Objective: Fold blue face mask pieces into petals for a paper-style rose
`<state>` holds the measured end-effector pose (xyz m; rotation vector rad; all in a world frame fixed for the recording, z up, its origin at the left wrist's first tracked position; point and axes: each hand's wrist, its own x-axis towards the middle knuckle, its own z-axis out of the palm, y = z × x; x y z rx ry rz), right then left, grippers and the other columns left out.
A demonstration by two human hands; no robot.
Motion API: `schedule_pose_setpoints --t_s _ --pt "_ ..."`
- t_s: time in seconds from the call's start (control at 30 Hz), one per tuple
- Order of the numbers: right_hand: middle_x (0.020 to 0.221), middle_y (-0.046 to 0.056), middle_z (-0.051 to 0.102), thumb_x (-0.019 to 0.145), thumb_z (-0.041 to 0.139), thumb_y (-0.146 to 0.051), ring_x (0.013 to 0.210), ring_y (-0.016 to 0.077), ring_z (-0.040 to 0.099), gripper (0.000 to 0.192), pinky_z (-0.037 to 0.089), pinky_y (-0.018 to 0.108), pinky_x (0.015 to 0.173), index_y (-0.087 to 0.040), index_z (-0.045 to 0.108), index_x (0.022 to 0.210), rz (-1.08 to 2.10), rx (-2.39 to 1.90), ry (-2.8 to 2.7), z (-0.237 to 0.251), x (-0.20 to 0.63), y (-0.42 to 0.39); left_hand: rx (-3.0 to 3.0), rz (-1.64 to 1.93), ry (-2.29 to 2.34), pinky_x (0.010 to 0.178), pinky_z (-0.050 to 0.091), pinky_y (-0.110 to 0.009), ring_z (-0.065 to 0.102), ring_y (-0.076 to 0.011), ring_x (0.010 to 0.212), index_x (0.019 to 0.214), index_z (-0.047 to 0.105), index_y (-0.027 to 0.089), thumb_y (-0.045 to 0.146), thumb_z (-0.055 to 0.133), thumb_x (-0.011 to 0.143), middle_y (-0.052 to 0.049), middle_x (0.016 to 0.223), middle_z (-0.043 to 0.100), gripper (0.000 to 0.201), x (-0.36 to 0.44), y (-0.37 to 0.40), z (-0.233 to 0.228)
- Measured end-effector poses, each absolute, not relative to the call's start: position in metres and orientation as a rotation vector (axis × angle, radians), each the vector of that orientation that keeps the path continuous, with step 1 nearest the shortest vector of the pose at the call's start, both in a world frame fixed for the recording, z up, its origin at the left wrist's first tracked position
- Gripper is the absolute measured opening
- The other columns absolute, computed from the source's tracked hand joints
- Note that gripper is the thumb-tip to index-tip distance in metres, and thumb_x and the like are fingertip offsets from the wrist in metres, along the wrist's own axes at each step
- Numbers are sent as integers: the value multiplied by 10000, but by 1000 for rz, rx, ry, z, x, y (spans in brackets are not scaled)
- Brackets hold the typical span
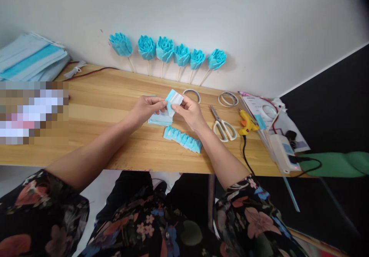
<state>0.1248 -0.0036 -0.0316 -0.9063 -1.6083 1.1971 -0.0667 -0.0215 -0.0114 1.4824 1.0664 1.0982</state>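
Both hands meet above the middle of the wooden table (100, 107). My left hand (147, 108) and my right hand (190, 113) pinch a small folded piece of light blue mask fabric (173, 98) between their fingertips. Under the hands lies a flat blue piece (158, 120). Nearer to me, a row of several folded blue pieces (182, 138) lies on the wood just below my right wrist.
Several blue fabric roses on sticks (165, 49) lean against the white wall. Scissors (223, 126), a yellow glue gun (247, 122), tape rings (227, 98) and papers sit to the right. A stack of blue masks (29, 57) lies at far left.
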Motion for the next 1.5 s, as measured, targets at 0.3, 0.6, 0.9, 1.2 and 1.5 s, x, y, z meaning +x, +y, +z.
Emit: schedule_pose_setpoints --t_s 0.3,0.6,0.9,1.2,1.5 --pt "954 0 720 766 759 -550 845 153 645 418 543 303 789 -240 704 1042 1164 -923 -1597 -30 126 -4 1488 982 1146 512 368 -243 485 -114 523 630 719 177 351 707 753 -25 568 655 214 -66 -25 -8" --pt "994 13 710 843 709 -336 971 184 644 91 531 350 874 -269 736 899 875 -851 -1776 -27 132 -2 1452 1012 1092 532 401 -245 508 -114 536 608 701 169 370 716 756 -30 568 644 250 -69 -21 -14" --pt "1097 21 722 810 599 -136 1076 203 656 208 522 411 978 -270 746 870 769 -856 -1849 -26 133 -2 1387 1029 1022 543 423 -238 516 -104 537 625 690 163 421 755 739 -21 578 637 289 -70 -18 -17" --pt "1085 27 737 850 631 -248 1080 212 660 116 506 424 1006 -272 742 874 799 -855 -1862 -25 132 -4 1432 1044 1040 534 410 -245 503 -105 536 588 677 167 438 754 748 -27 573 625 324 -68 -21 -12" --pt "1032 3 714 927 550 -599 1001 181 653 387 520 340 933 -269 710 1049 1094 -918 -1720 -21 135 -6 1439 1130 1140 539 390 -245 477 -103 539 587 668 168 365 730 754 -9 556 605 266 -65 -24 -10"
